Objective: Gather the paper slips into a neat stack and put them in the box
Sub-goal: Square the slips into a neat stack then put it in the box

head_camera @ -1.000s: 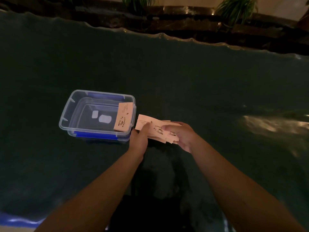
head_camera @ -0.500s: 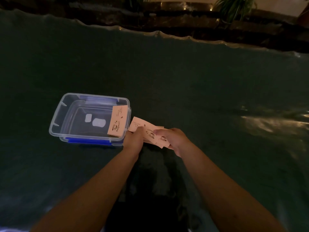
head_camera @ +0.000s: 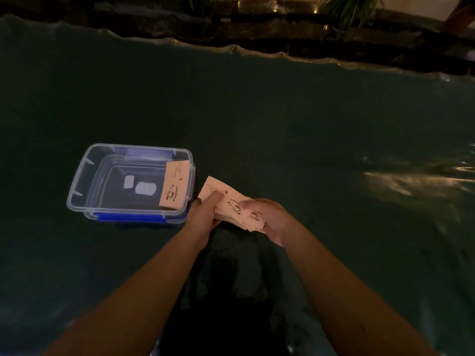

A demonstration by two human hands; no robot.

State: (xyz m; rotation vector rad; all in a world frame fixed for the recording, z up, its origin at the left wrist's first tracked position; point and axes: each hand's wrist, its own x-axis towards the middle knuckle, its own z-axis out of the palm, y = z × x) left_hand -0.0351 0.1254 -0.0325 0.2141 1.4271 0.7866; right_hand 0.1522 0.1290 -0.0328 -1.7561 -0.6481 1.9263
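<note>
Both hands hold a loosely fanned bundle of pale paper slips [head_camera: 228,201] printed with coffee cups, just right of the box. My left hand [head_camera: 205,214] grips the bundle's left end with the thumb on top. At the bundle's right end my right hand [head_camera: 267,217] holds it from below, thumb pressed on the top slip. The clear plastic box [head_camera: 82,176] with blue clips sits on the dark green cloth to the left. One paper slip [head_camera: 173,185] leans against the box's inner right wall.
The dark green cloth [head_camera: 282,124] covers the whole table and ripples along its far edge. Dark ledges with plants [head_camera: 347,9] lie beyond it. A bright reflection [head_camera: 401,181] shows on the cloth at right.
The view has shifted slightly. Both hands still hold the bundle beside the box, and the slips look a little more drawn together.
</note>
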